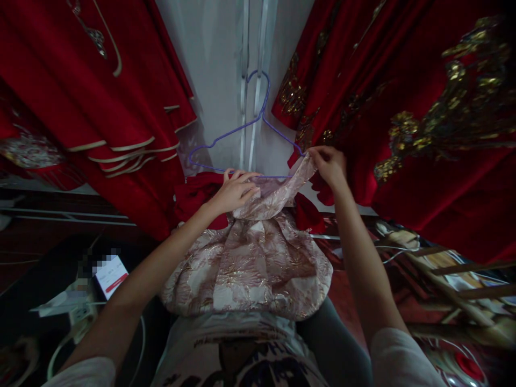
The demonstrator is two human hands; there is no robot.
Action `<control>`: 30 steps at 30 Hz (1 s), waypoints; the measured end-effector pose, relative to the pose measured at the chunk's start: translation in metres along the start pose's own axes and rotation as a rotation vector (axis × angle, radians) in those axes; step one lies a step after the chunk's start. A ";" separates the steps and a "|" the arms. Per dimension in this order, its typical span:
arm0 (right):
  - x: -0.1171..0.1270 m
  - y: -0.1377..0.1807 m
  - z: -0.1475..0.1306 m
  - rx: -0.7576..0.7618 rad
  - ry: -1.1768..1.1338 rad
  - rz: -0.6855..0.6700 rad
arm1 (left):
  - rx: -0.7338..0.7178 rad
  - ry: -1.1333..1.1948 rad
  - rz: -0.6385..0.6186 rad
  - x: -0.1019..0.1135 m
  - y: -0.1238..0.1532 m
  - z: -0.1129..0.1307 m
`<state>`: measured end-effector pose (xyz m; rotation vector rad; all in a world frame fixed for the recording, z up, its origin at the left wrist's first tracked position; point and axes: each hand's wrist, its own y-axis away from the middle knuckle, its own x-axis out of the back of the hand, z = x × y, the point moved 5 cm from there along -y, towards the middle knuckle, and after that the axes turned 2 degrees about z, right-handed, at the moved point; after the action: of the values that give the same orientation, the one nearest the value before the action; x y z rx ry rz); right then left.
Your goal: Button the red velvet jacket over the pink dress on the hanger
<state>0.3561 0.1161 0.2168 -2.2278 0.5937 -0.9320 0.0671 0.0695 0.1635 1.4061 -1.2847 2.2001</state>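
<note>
A pale pink brocade skirt (245, 269) with gold thread and a puffed hem hangs before me, its upper edge folded toward a purple wire hanger (231, 131). My left hand (237, 189) is closed at the left part of the upper edge, beside the hanger's lower bar; its fingertips partly hide what they grip. At the hanger's right end, my right hand (331, 164) pinches the raised right corner of the cloth between thumb and fingers. Behind the skirt, red cloth (197, 193) shows on both sides.
Red garments with cream trim (141, 145) hang at left, and red ones with gold sequins (451, 91) at right. A lit phone (112, 277) and a white power strip (83, 314) lie at lower left. A wooden rack (451, 285) stands at lower right.
</note>
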 end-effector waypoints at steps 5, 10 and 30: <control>-0.031 -0.007 -0.025 0.060 -0.043 -0.029 | 0.014 0.036 0.045 -0.008 -0.004 0.000; -0.044 -0.001 -0.016 0.069 -0.123 -0.087 | 0.067 0.130 0.266 0.024 0.006 -0.033; -0.024 -0.004 -0.019 0.117 -0.172 -0.013 | 0.676 0.495 0.752 0.064 0.089 -0.194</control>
<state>0.3270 0.1264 0.2187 -2.1810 0.4347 -0.7521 -0.1386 0.1506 0.1372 0.4067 -1.0076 3.4183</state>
